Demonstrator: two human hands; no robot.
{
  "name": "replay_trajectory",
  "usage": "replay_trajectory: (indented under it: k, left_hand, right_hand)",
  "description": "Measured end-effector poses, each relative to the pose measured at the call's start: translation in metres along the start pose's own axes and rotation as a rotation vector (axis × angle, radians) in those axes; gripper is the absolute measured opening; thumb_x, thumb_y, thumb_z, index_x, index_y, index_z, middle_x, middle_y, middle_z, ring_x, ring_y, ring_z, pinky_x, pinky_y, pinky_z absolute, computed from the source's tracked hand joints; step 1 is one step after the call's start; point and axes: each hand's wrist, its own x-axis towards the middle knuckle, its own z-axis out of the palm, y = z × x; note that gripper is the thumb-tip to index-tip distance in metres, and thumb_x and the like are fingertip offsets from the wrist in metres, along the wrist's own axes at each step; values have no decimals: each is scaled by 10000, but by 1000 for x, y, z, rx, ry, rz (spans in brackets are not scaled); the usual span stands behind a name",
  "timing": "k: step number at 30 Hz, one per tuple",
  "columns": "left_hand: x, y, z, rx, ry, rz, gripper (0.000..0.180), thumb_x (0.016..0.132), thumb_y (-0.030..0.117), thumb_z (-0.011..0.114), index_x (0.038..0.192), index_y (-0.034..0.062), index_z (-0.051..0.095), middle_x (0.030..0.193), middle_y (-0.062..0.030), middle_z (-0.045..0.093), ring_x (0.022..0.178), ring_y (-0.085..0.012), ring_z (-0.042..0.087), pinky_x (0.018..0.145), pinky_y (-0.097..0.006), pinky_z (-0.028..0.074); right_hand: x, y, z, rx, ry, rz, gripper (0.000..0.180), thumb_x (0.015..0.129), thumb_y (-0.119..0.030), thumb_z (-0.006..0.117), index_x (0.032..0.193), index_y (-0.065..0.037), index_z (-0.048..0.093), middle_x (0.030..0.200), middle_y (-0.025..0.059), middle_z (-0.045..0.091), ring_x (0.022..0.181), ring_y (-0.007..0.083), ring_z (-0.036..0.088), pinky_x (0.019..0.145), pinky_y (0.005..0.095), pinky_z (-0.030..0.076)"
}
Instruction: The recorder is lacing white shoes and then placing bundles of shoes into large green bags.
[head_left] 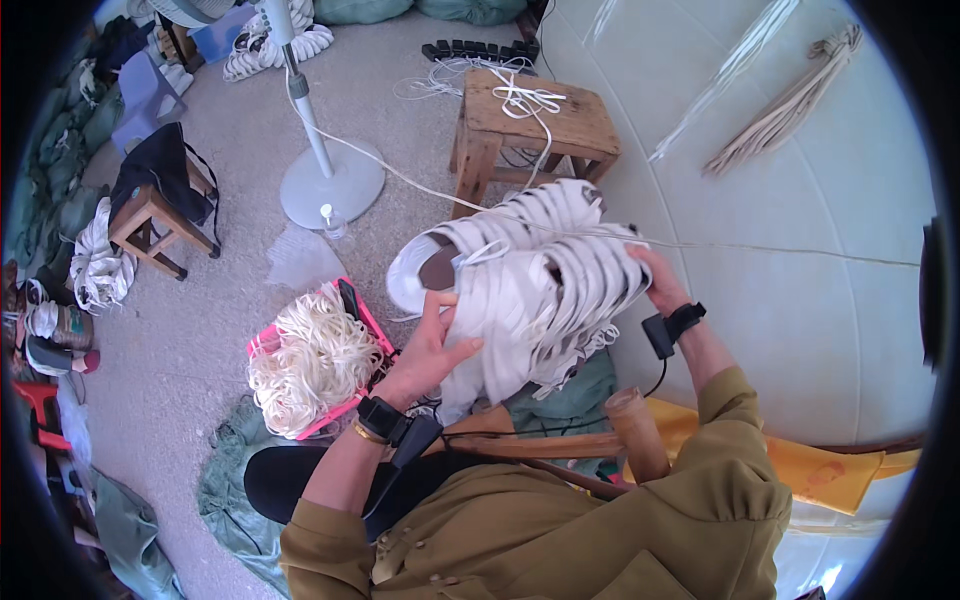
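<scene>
Two long rows of nested white shoe uppers [555, 275] with dark linings lie in front of me, reaching from the stool to my lap. My left hand [425, 355] grips the near left side of the stack, thumb across the white material. At the far right end, my right hand [660, 280] is closed round the edge of the uppers, its fingertips partly hidden. A white lace is tied in a bow at the left end. To the left of my left hand, a pink basket [375, 325] holds a heap of white laces [315, 365].
A wooden stool [540, 105] with loose laces stands beyond the uppers. Left of it is a fan's round base [332, 185], its cord crossing above the stack. Lace bundles [790, 95] hang on the tiled wall at right. A small stool [165, 220] carries dark cloth.
</scene>
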Motion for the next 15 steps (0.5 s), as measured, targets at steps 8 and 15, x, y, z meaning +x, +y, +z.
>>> replay_trajectory:
  k: [8, 15]
  left_hand:
    - [-6, -30, 7, 52, -240, -205, 481, 875, -21, 625, 1202, 99, 292, 1408, -153, 459, 1236, -248, 514, 1014, -400, 441]
    - [-21, -36, -9, 211, -199, -260, 388, 874, 116, 691, 1103, 78, 380, 1282, -139, 557, 1180, -220, 552, 962, -362, 468]
  right_hand:
    - [17, 55, -72, -282, 257, 221, 631, 734, -394, 782, 1195, -3, 599, 1098, 74, 652, 964, 175, 626, 846, 328, 496]
    - [10, 81, -77, -248, 400, 187, 612, 713, -341, 809, 1174, 5, 604, 1080, 77, 655, 946, 172, 624, 810, 307, 486]
